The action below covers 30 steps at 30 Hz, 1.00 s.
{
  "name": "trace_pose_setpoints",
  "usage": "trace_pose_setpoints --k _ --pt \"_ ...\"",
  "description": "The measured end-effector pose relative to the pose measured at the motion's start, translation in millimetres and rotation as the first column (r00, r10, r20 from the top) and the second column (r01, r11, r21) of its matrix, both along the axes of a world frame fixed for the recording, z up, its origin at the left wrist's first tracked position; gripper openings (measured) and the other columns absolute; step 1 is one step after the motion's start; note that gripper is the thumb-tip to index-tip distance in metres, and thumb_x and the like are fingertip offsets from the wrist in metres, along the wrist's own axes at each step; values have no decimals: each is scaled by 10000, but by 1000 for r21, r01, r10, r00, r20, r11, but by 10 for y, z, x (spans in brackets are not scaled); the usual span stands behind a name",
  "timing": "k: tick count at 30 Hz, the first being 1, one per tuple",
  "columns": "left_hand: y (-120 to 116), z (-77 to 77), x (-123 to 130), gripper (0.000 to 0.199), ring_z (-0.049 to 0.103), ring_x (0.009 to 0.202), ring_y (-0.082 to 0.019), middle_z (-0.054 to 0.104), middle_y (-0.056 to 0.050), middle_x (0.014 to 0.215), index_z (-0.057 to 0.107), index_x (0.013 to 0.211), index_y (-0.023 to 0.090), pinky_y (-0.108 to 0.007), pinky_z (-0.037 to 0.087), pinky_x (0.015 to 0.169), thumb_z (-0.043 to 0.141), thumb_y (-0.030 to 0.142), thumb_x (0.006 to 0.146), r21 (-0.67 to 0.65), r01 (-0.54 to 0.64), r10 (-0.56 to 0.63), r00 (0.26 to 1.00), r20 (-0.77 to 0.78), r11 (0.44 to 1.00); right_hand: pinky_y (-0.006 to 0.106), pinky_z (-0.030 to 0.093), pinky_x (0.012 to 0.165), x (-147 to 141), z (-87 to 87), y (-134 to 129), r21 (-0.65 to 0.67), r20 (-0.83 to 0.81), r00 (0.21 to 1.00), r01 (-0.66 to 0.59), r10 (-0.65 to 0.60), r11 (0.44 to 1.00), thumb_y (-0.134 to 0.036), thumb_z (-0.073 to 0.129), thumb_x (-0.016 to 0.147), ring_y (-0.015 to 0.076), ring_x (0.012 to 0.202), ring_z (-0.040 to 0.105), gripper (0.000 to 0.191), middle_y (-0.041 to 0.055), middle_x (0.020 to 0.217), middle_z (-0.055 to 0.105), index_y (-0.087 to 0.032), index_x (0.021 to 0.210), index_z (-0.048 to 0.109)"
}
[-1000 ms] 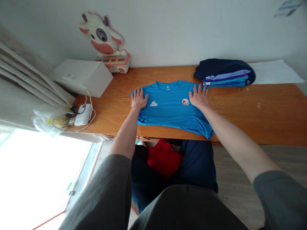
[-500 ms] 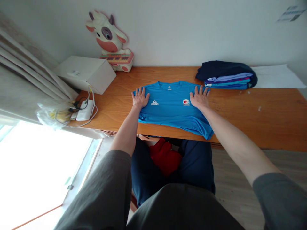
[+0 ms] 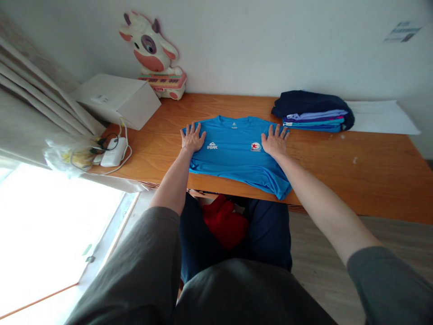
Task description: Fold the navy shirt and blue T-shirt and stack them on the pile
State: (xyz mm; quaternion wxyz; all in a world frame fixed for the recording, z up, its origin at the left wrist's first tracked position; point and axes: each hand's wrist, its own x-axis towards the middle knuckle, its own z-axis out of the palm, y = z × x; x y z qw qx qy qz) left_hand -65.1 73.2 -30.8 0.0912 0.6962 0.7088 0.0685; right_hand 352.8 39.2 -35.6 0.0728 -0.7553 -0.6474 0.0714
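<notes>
A blue T-shirt [image 3: 233, 151] lies front side up on the wooden desk [image 3: 379, 176], collar toward the wall, its lower part bunched near the desk's front edge. My left hand [image 3: 193, 137] rests flat with fingers spread on the shirt's left shoulder and sleeve. On the opposite shoulder, past the round red-and-white badge, my right hand [image 3: 274, 141] lies flat too, fingers apart. Neither hand grips the cloth.
Folded clothes [image 3: 313, 110] are stacked at the back right, beside a white sheet [image 3: 380, 117]. At the left are a white box [image 3: 118, 99], a cow toy keyboard [image 3: 162, 83], a power strip [image 3: 113, 152] and a plastic bag [image 3: 67, 155]. Something red [image 3: 225, 223] lies on my lap.
The whole view has shifted slightly, so the desk and its objects appear a little further left. Both hands keep their places on the shirt.
</notes>
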Motion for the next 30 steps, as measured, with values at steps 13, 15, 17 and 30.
trace_pose_setpoints --k 13,15,17,30 --pt "77 -46 -10 937 91 1930 -420 144 -100 2071 272 1980 224 -761 3 1533 251 733 1193 15 -8 8 999 39 1000 822 149 1469 20 -56 5 17 66 998 -6 5 1000 -609 226 1239 575 1864 183 912 291 2023 200 -45 1952 285" --pt "67 -32 -4 934 93 1930 -419 147 -103 2071 277 1979 220 -758 1 1535 252 726 1194 8 -7 7 999 41 1000 813 149 1474 17 -60 8 18 60 998 -1 0 1000 -611 228 1240 575 1863 187 912 290 2022 205 -42 1951 291" --pt "53 -14 4 934 101 1929 -421 151 -110 2069 285 1976 211 -755 3 1536 255 720 1194 4 -3 3 999 46 1000 817 154 1470 16 -66 12 14 68 998 0 -1 1000 -612 222 1240 578 1862 187 917 291 2022 205 -35 1950 287" --pt "53 -29 5 934 104 1929 -417 149 -111 2071 295 1974 218 -765 28 1532 263 716 1184 22 -6 5 999 39 1000 836 155 1460 11 -57 14 5 96 995 1 -2 1000 -607 213 1235 567 1867 177 918 293 2025 193 -43 1957 258"
